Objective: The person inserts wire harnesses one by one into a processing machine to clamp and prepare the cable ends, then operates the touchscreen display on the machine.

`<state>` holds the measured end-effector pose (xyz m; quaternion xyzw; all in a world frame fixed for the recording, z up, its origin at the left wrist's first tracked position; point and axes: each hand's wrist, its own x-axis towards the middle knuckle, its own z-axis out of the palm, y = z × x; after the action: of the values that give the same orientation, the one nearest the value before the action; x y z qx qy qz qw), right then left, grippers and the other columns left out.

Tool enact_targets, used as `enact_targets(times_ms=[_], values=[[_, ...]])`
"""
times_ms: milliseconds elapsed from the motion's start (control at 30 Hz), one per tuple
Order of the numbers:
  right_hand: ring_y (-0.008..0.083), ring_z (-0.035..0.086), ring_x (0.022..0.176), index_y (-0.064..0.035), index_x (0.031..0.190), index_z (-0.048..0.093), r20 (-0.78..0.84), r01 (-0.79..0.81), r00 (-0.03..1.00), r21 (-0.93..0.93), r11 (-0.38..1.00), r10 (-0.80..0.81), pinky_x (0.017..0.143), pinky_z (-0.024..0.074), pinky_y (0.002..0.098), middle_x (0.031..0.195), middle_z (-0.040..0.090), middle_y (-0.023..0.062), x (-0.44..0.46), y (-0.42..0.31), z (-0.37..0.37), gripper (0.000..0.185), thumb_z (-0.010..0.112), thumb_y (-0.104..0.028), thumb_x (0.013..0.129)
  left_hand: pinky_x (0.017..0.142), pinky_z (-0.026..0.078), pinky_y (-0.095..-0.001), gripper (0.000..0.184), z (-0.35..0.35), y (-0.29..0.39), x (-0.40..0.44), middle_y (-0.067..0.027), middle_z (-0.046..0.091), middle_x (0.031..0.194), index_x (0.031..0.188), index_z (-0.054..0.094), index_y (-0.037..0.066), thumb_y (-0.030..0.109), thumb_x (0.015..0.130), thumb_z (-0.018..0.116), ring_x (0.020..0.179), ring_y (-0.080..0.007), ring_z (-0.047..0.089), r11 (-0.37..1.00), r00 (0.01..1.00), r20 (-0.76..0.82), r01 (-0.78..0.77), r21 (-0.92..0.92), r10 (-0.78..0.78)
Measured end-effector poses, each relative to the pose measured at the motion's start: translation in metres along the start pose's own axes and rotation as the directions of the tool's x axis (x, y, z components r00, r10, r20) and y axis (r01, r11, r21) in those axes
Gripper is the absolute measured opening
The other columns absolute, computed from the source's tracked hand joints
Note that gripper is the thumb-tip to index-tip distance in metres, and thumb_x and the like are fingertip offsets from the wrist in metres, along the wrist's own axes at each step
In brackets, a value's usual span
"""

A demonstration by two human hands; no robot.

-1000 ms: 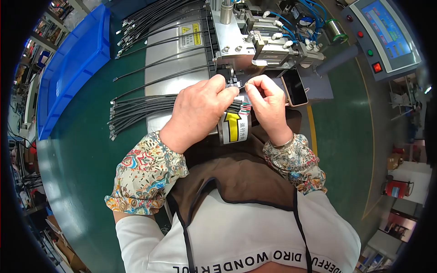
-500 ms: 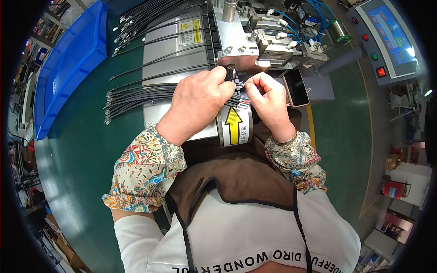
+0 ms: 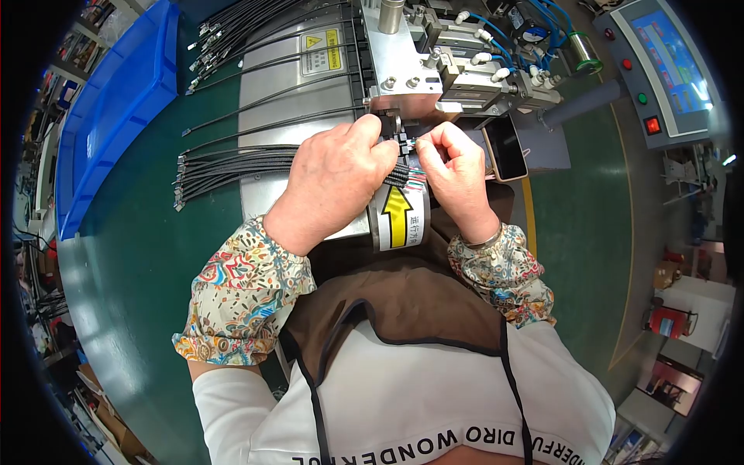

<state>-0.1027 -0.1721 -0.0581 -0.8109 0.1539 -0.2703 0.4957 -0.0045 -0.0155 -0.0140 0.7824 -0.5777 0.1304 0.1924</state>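
My left hand [image 3: 339, 174] is closed at the small black clamp [image 3: 402, 144] on the machine's front, its fingers curled; what they grip is hidden. My right hand [image 3: 457, 167] pinches the fine coloured wire ends of a cable at the clamp's right side, thumb against forefinger. Under my left hand passes a bundle of black cables [image 3: 232, 167], with plugs at the left end and stripped red, green and white wires [image 3: 416, 180] at the right. Below the wires is a yellow arrow label [image 3: 397, 221] on the rounded machine end.
Single black cables [image 3: 271, 101] lie spaced across the metal cover, beside a warning label [image 3: 322, 52]. A blue tray [image 3: 116, 116] stands at left. Pneumatic cylinders [image 3: 473, 77] sit behind my hands, a phone-like black rectangle [image 3: 506, 147] and control panel [image 3: 666, 70] to the right.
Both hands stay at the clamp with hardly any movement. The view has shifted very slightly; my right fingers remain pinched at the wire ends.
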Motion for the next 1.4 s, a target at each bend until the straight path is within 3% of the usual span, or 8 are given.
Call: enact_targets(times_ms=[333,433,533,633,733,867,1200,1400], values=[[0.0026,0.047,0.061,-0.0011,0.082,0.059,0.095,-0.219,0.975,0.326,0.92,0.199,0.055,0.0415,0.0222,0.068,0.054,-0.0036,-0.002,0.017,0.004,0.009,0.06,-0.005,0.09,0.056,0.049,-0.0358,0.016,0.003,0.0,0.005,-0.0051,0.052,0.076,0.089,0.068,0.009,0.008,0.074,0.065,0.07,-0.0213,0.061,0.999,0.999,-0.015,-0.04,-0.004,0.04],[0.0029,0.047,0.064,-0.0007,0.086,0.059,0.014,-0.102,0.995,0.291,0.951,0.102,0.057,0.042,0.0216,0.071,0.056,-0.003,0.001,0.005,0.006,0.009,0.059,-0.006,0.093,0.057,0.049,-0.036,0.015,0.003,-0.001,0.005,-0.0051,0.051,0.076,0.088,0.068,0.009,0.008,0.073,0.064,0.07,-0.0213,0.061,0.999,0.999,-0.015,-0.04,-0.008,0.04],[0.0037,0.049,0.067,0.0,0.087,0.058,0.085,-0.125,0.99,0.171,0.977,0.112,0.06,0.043,0.0222,0.074,0.057,-0.0018,0.004,0.004,0.002,0.011,0.059,-0.009,0.094,0.058,0.049,-0.0363,0.013,0.002,0.0,0.006,-0.0053,0.05,0.076,0.086,0.066,0.008,0.008,0.073,0.064,0.072,-0.0216,0.06,0.999,0.999,-0.022,-0.047,-0.019,0.047],[0.0048,0.05,0.069,0.0003,0.09,0.058,0.143,-0.292,0.956,0.436,0.851,0.255,0.06,0.0441,0.0239,0.074,0.058,-0.0009,0.001,0.01,0.006,0.012,0.059,-0.01,0.095,0.059,0.049,-0.0368,0.011,0.0,0.001,0.009,-0.006,0.05,0.077,0.084,0.065,0.007,0.008,0.073,0.063,0.074,-0.0224,0.06,0.998,0.998,-0.031,-0.059,-0.033,0.058],[0.0075,0.052,0.066,0.0005,0.091,0.057,0.064,-0.156,0.988,0.271,0.95,0.143,0.059,0.0451,0.0267,0.07,0.057,0.0012,-0.001,0.014,0.006,0.014,0.058,-0.012,0.096,0.06,0.049,-0.0372,0.011,0.002,0.0,0.01,-0.0067,0.049,0.078,0.083,0.064,0.006,0.008,0.072,0.063,0.075,-0.0234,0.059,0.997,0.997,-0.041,-0.061,-0.055,0.059],[0.016,0.054,0.062,0.0001,0.088,0.055,0.139,-0.087,0.987,0.029,0.996,0.082,0.059,0.0458,0.032,0.066,0.056,0.0076,0.003,0.004,0.001,0.015,0.057,-0.012,0.096,0.06,0.049,-0.0375,0.011,0.003,0.001,0.008,-0.0071,0.049,0.078,0.082,0.064,0.006,0.007,0.072,0.062,0.074,-0.0238,0.059,0.997,0.998,-0.036,-0.045,-0.066,0.043],[0.0106,0.047,0.062,0.0003,0.086,0.054,0.128,-0.237,0.969,0.27,0.933,0.209,0.058,0.0439,0.0294,0.067,0.053,0.0037,0.0,0.018,0.012,0.019,0.053,-0.015,0.098,0.059,0.05,-0.0346,0.013,0.002,-0.007,0.003,-0.0049,0.054,0.079,0.086,0.066,0.007,0.007,0.074,0.063,0.074,-0.0221,0.061,0.994,0.994,-0.048,-0.098,-0.051,0.095],[0.0099,0.049,0.062,0.0006,0.087,0.055,0.068,-0.159,0.987,0.223,0.962,0.148,0.058,0.0442,0.0285,0.068,0.054,0.0035,-0.003,0.018,0.013,0.018,0.054,-0.014,0.098,0.06,0.051,-0.0321,0.013,0.0,-0.023,-0.016,-0.0028,0.058,0.081,0.089,0.066,0.008,0.006,0.077,0.063,0.074,-0.0202,0.062,0.995,0.995,-0.072,-0.073,-0.061,0.068]])
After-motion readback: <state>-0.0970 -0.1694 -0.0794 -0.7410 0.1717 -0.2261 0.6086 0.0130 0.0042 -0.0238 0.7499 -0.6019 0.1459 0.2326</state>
